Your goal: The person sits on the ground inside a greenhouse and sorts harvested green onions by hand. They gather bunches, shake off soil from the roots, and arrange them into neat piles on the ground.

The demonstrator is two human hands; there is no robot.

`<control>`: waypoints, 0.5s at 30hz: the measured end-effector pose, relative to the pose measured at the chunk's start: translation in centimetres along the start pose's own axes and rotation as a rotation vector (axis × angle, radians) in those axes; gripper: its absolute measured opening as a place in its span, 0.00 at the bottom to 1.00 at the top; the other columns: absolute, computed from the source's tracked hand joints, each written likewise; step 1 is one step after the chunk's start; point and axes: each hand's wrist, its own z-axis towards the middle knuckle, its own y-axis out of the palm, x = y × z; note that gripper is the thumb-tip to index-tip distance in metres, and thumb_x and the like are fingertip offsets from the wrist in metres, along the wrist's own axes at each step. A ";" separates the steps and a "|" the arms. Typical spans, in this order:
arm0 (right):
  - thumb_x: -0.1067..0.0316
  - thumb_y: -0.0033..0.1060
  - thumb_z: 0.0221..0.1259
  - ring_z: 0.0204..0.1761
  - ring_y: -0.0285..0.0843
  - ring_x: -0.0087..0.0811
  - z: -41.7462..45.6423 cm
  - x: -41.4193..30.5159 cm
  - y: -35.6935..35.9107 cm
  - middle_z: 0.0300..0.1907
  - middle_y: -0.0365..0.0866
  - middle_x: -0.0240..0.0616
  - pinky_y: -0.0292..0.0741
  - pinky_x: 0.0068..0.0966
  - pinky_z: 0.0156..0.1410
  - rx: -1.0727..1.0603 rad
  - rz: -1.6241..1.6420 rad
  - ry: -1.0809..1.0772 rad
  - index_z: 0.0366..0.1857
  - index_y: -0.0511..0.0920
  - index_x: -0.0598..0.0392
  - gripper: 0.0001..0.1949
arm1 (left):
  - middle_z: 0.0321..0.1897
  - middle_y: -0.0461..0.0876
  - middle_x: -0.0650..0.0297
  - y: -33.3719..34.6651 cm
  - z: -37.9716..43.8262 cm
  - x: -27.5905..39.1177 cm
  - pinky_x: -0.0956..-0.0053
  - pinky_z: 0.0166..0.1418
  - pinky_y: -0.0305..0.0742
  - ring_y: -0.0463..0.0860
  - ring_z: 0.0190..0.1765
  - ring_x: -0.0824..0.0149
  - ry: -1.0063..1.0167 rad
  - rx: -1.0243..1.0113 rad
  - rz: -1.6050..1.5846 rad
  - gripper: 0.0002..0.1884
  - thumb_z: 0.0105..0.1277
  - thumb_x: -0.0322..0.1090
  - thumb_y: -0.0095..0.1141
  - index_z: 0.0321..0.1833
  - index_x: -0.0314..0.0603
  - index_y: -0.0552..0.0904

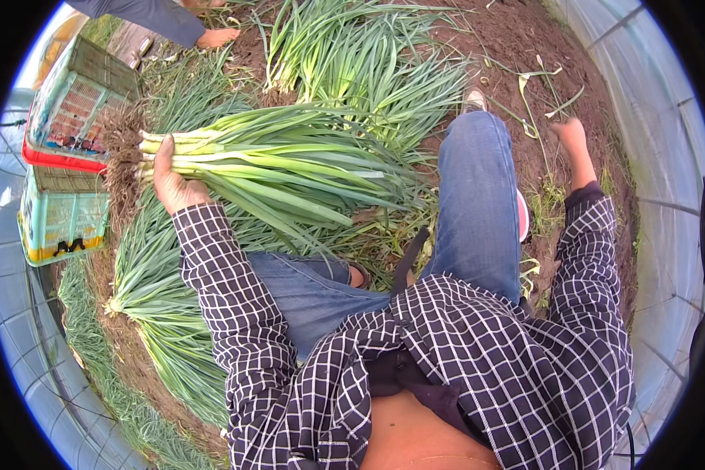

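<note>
My left hand [176, 179] grips a thick bunch of leek-like greens [270, 158] near the root end, with the thumb across the pale stalks. Brown, soil-clad roots [123, 158] hang out to the left of the hand, while the long flat leaves fan to the right above my bent legs. Out at the right, my right hand [571, 141] is over bare soil, close to several torn yellow-green leaves [526, 97]. Nothing shows in that hand; how its fingers are set is too small to tell.
More cut greens lie in a heap ahead [352, 64] and at the left [164, 317]. Two plastic crates [76, 111] [64, 214] stand at the left. Another person's bare foot [217, 37] shows at the top. Plastic sheeting [664, 147] borders the soil at the right.
</note>
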 end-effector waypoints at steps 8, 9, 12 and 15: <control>0.71 0.53 0.56 0.51 0.78 0.52 -17.9 16.7 12.5 0.47 0.79 0.59 0.75 0.42 0.55 -0.250 -0.326 0.387 0.45 0.78 0.62 0.14 | 0.46 0.83 0.52 -1.8 -0.4 1.4 0.62 0.60 0.74 0.82 0.49 0.59 0.059 0.050 0.189 0.20 0.58 0.38 0.64 0.50 0.32 0.79; 0.68 0.56 0.55 0.48 0.79 0.52 -18.3 15.6 13.6 0.45 0.81 0.57 0.75 0.41 0.54 -0.239 -0.223 0.366 0.47 0.80 0.59 0.16 | 0.47 0.83 0.51 -2.0 -0.3 1.6 0.61 0.61 0.74 0.82 0.50 0.59 0.087 0.021 0.211 0.22 0.58 0.39 0.64 0.51 0.31 0.79; 0.57 0.60 0.54 0.44 0.81 0.50 -20.0 13.0 16.1 0.36 0.83 0.54 0.76 0.41 0.51 -0.356 -0.053 0.349 0.35 0.84 0.56 0.14 | 0.49 0.82 0.49 -2.1 -0.5 2.6 0.61 0.61 0.74 0.80 0.52 0.58 0.093 -0.041 0.235 0.22 0.59 0.39 0.63 0.52 0.29 0.79; 0.55 0.65 0.52 0.44 0.80 0.53 -22.1 14.9 18.4 0.36 0.82 0.56 0.74 0.44 0.51 -0.423 -0.096 0.408 0.32 0.83 0.64 0.18 | 0.50 0.81 0.49 -1.6 -0.3 2.0 0.60 0.63 0.72 0.79 0.53 0.57 -0.028 -0.142 0.177 0.23 0.61 0.38 0.62 0.54 0.28 0.76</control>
